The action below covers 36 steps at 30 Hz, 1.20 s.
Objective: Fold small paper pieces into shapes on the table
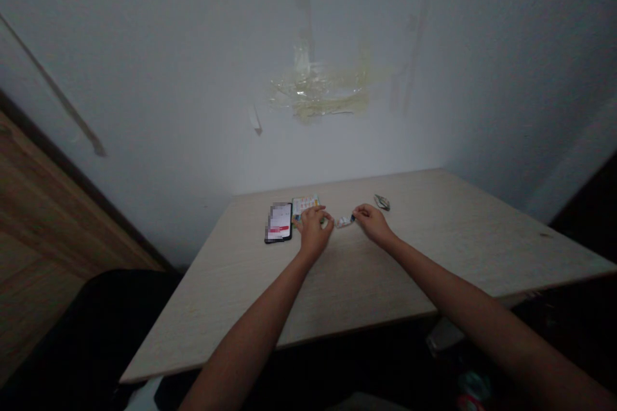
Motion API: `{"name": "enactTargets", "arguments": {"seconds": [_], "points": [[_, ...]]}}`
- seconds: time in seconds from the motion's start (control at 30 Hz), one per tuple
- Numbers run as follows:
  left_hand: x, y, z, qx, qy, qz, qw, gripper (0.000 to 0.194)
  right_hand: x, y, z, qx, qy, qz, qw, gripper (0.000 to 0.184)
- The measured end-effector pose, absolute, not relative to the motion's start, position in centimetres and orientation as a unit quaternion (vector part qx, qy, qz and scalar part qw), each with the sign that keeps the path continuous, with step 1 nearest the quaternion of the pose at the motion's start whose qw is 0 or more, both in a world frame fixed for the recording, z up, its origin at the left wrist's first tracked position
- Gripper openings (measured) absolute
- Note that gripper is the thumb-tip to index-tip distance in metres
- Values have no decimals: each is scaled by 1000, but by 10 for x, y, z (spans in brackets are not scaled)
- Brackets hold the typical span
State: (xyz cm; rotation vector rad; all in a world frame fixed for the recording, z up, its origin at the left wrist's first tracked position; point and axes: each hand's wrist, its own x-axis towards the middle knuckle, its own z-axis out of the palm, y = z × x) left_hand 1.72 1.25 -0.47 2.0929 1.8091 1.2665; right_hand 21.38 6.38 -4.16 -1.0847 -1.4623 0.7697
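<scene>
Both my arms reach out over a pale wooden table (434, 257). My left hand (314, 228) rests on the tabletop with its fingers curled, beside a small printed card (305, 204); whether it holds anything is hidden. My right hand (372, 221) has its fingertips pinched on the end of a small white tube-like object (344, 221) that lies between the two hands. A black phone (279, 222) with a lit screen lies just left of my left hand.
A small crumpled wrapper (382, 202) lies on the table beyond my right hand. The white wall behind carries old tape residue (321, 93). A wooden panel (38, 225) stands at the left, and a dark seat (81, 334) is below it.
</scene>
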Motion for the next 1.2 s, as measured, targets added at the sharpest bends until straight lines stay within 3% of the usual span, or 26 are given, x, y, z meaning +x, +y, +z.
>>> {"name": "enactTargets", "arguments": {"seconds": [0.1,0.23,0.6,1.2], "points": [[15,10,-5,713,582,387,56,23,215,62,-41,-454,-666,280,521,19],[13,9,-4,740,577,343,49,8,215,56,-37,-460,-700,250,485,15],[11,14,-4,721,609,326,51,7,223,49,-25,-472,-794,137,358,19],[19,21,-10,710,639,293,25,18,213,48,-27,-575,-754,97,301,28]]}}
